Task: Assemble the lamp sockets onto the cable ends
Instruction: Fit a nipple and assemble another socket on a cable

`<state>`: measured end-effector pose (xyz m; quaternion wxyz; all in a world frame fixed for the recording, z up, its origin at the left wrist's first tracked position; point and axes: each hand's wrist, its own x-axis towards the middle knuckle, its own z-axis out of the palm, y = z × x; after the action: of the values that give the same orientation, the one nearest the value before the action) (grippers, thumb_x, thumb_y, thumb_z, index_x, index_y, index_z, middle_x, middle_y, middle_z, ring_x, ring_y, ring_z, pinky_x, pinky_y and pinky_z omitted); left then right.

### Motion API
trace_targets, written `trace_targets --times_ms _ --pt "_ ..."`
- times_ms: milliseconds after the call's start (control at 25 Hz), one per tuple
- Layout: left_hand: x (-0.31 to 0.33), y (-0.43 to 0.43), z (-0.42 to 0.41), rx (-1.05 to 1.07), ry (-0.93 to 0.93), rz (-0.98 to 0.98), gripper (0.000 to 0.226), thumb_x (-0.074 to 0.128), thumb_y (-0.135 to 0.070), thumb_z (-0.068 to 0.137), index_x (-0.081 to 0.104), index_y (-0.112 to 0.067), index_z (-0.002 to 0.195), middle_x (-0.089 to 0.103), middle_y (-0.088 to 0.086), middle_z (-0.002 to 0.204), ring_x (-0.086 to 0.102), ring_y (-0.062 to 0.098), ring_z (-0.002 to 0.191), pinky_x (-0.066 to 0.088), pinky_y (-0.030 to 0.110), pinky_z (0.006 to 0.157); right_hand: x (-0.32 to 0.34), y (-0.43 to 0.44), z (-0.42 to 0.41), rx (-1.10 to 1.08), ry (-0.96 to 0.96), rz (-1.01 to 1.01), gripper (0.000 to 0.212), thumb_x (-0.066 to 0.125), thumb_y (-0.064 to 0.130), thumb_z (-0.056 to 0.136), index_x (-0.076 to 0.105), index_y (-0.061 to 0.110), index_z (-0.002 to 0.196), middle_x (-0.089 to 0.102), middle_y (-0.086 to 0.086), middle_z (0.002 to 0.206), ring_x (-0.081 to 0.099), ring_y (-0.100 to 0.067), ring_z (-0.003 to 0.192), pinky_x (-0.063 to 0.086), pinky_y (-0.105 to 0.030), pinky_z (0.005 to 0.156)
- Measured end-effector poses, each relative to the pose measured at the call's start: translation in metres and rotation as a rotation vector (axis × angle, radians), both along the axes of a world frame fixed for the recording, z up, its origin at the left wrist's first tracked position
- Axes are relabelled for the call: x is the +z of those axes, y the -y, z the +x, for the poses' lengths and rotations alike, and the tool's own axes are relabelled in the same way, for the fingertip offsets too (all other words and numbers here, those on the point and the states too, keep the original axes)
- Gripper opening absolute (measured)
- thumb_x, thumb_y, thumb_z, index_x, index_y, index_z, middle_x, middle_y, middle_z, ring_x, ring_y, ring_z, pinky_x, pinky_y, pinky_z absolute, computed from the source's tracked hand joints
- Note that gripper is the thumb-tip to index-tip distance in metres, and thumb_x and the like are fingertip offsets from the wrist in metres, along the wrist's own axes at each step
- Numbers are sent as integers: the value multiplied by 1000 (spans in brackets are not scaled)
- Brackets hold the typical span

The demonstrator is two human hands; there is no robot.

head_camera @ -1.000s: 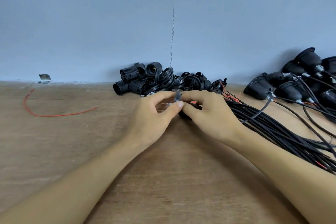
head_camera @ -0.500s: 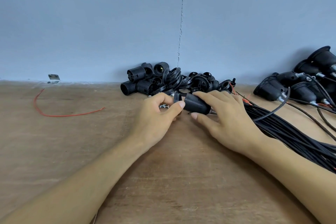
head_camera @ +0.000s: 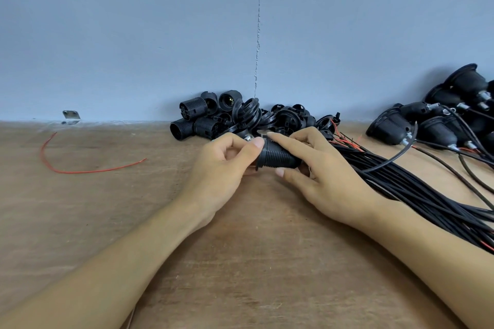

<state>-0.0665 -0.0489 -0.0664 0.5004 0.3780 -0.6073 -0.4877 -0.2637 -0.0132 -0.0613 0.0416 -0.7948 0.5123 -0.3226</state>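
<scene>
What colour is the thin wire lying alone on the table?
Red. The loose wire shows clearly in the head view.

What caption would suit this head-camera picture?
Left hand and right hand grip a black ribbed lamp socket at a wooden bench, spare sockets and black cables nearby.

L hand (head_camera: 222,165) & R hand (head_camera: 324,168) both grip socket (head_camera: 278,156) w/ curled fingers (forearms converging).
</scene>
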Motion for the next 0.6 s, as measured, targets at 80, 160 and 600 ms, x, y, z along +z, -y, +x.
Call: trace_targets --times_ms 80,160,600 --pt "-1 0 1 -13 -37 51 11 70 -28 96 68 -18 94 80 4 92 76 20 97 60 39 91 0 0 -1 7 3 5 59 69 29 93 45 33 146 46 11 117 51 -5 92 36 -7 79" --pt "0 0 3 -55 -78 96 14 68 -17 97 67 -17 110 79 4 102 74 20 105 59 35 93 1 0 -2 3 68 39 57 72 33 90 46 33 141 55 11 120 54 -2 100 37 -7 84" --pt "9 -15 0 3 62 -229 51 65 4 93 74 -42 112 70 -21 126 62 -6 119 47 16 104 0 1 1 -108 359 14 25 50 44 100 55 31 120 66 24 95 59 13 82 39 -5 71"
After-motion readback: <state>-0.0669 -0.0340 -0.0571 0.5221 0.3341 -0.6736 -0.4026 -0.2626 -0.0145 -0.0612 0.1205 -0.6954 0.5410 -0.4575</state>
